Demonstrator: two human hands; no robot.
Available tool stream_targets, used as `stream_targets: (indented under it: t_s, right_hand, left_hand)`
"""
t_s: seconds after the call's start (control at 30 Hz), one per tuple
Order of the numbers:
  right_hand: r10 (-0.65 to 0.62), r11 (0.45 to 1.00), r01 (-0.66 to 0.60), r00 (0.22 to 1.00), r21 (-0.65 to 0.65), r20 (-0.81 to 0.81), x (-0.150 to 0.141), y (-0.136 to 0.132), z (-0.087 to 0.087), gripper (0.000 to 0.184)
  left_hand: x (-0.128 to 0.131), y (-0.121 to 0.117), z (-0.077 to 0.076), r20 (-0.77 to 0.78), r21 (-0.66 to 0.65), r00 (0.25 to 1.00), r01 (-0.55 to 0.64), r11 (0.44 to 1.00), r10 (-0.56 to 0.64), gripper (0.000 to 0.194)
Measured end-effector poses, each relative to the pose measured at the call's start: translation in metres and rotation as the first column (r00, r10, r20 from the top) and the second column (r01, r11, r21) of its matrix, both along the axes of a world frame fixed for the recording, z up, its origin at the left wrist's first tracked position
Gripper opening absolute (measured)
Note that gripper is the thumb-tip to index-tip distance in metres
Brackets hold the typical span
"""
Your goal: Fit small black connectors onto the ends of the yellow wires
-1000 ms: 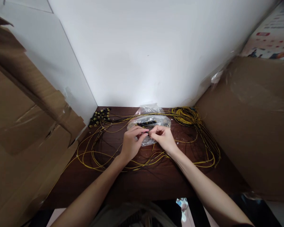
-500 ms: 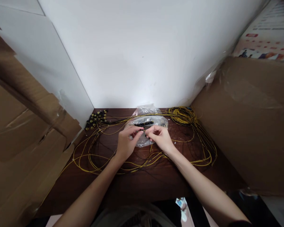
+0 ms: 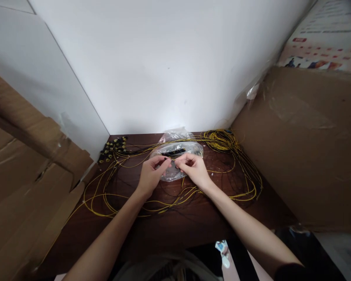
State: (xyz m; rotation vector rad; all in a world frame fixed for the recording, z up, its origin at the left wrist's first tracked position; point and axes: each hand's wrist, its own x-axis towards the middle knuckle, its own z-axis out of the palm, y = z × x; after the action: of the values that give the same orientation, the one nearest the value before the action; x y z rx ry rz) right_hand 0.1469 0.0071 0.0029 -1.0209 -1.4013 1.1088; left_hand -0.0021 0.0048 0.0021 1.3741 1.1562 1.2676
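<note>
My left hand (image 3: 152, 172) is closed in a pinch on a small black piece (image 3: 165, 159), mostly covered by the thumb and fingertip. Close beside it, my right hand (image 3: 194, 168) pinches with thumb and forefinger at what looks like the end of a thin yellow wire; its fingers hide most of it. The fingertips of the two hands nearly meet. Just behind and beneath them lies a clear plastic bag (image 3: 173, 176) with dark parts (image 3: 175, 152) in it. Loops of yellow and black wire (image 3: 181, 201) run across the table under both forearms.
A cluster of black and yellow connectors (image 3: 112, 148) lies at the table's back left. At the back right is a coiled yellow wire bundle (image 3: 219, 139). Cardboard (image 3: 26, 187) stands on the left, a cardboard box (image 3: 304, 148) on the right, and a white wall (image 3: 163, 70) behind the brown table (image 3: 169, 230).
The whole view has shifted slightly, so everything sits a little further left. Both hands keep their pinch close together; less of the black piece shows at the left fingertips.
</note>
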Motion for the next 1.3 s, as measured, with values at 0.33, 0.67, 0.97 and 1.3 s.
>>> stream_targets:
  t_s: [0.33,0.67,0.97,1.3]
  right_hand:
    - [0.024,1.0,-0.025,1.0,0.019,0.014,0.0,-0.002,0.003,0.023]
    - [0.059,0.998,-0.061,0.997,0.034,0.04,0.002,-0.003,0.004,0.024]
    - [0.049,0.997,-0.054,0.996,0.06,0.081,0.0,-0.004,0.005,0.021]
    - [0.01,0.98,-0.051,0.978,0.193,0.208,0.003,-0.005,0.006,0.015]
  left_hand:
    - [-0.001,0.001,-0.003,0.164,-0.09,0.985,0.077,0.993,-0.061,0.027]
    - [0.001,-0.003,0.007,0.071,-0.03,0.995,0.067,0.997,-0.065,0.021]
    - [-0.002,0.001,-0.003,-0.136,0.151,0.991,0.035,0.988,-0.014,0.016]
    - [-0.001,0.0,-0.008,-0.311,0.286,0.949,0.035,0.958,0.058,0.014]
